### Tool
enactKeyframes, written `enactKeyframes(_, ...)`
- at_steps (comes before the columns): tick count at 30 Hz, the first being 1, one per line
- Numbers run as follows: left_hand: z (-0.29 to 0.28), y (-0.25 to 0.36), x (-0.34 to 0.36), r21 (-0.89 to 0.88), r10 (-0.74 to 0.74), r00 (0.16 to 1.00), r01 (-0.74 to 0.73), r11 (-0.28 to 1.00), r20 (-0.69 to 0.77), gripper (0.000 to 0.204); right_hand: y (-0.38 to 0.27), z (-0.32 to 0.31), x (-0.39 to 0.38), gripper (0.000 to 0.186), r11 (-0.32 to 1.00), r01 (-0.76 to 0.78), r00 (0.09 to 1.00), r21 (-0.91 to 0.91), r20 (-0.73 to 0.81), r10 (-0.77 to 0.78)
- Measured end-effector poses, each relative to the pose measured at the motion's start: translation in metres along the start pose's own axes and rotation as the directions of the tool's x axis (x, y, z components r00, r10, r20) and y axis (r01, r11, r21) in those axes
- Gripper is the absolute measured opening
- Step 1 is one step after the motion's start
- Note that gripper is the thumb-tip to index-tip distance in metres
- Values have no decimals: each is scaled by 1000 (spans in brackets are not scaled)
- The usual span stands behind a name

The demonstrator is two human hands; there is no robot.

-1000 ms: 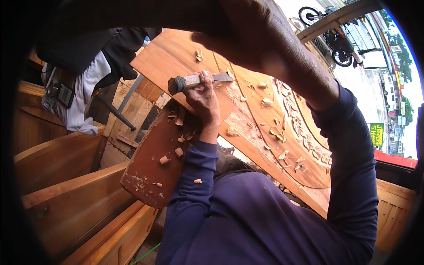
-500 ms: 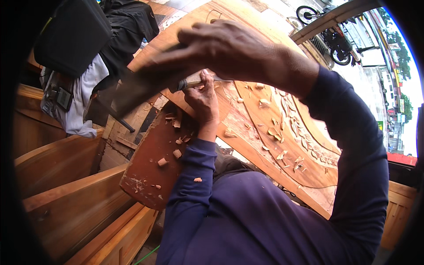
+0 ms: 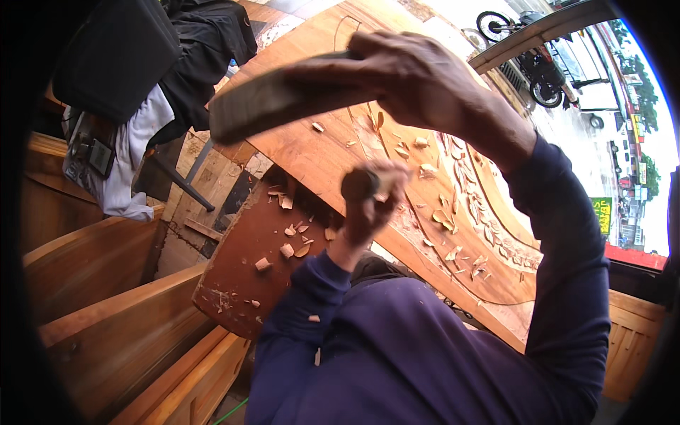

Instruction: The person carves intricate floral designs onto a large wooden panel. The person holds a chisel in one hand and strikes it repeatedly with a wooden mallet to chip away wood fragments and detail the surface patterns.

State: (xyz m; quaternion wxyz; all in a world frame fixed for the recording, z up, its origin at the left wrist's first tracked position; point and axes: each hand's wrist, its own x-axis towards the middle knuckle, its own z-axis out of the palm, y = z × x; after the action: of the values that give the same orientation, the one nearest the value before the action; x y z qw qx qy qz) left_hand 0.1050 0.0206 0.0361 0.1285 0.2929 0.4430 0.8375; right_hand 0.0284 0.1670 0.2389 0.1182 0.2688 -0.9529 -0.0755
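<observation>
Wooden mallet (image 3: 283, 99) sits clenched in the right hand (image 3: 418, 78) above the carved panel (image 3: 453, 234); left hand (image 3: 372, 202) grips a chisel (image 3: 360, 184) against it.

Large carved wooden panel (image 3: 333, 152) slanting across frame centre, pale wood chips (image 3: 443, 219) scattered over its carving, darker reddish board (image 3: 248, 273) lower left, more chips on it

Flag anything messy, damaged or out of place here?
Only wood chips strewn over the carved panel and the darker board beside it. The right hand holds a wooden mallet, the left hand a chisel. Nothing looks damaged or askew.
</observation>
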Motion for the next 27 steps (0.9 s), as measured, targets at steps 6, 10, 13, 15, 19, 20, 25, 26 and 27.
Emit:
enactKeyframes(6,1,22,-3,-48,-62,911,46,998,-408,31,-34,4,-83,82,682,-622,743,385,14,669)
enactKeyframes(10,-12,65,46,-54,-162,807,160,986,-567,17,-85,48,-189,91,239,-592,434,769,54,899)
enactKeyframes(13,-11,87,90,159,-294,873,378,912,-389,14,-145,51,-251,94,-324,-511,8,796,382,924)
enactKeyframes(15,-19,64,112,551,-291,933,359,753,-212,21,-177,45,-271,89,-497,-404,-208,768,452,867)
enactKeyframes(19,-2,22,141,964,-528,849,150,219,-12,45,-220,57,-325,68,-440,-280,-399,853,314,862)
enactKeyframes(20,-2,6,140,970,-532,846,124,207,6,45,-227,61,-332,67,-403,-306,-428,862,254,867)
enactKeyframes(25,5,-39,138,990,-439,894,-28,137,86,52,-237,55,-337,58,-376,-252,-483,891,221,847)
enactKeyframes(26,7,-41,140,990,-444,895,18,137,45,51,-238,56,-337,58,-362,-271,-471,892,205,858)
enactKeyframes(27,7,-42,142,986,-443,896,39,160,37,52,-239,56,-336,59,-347,-289,-455,892,190,870)
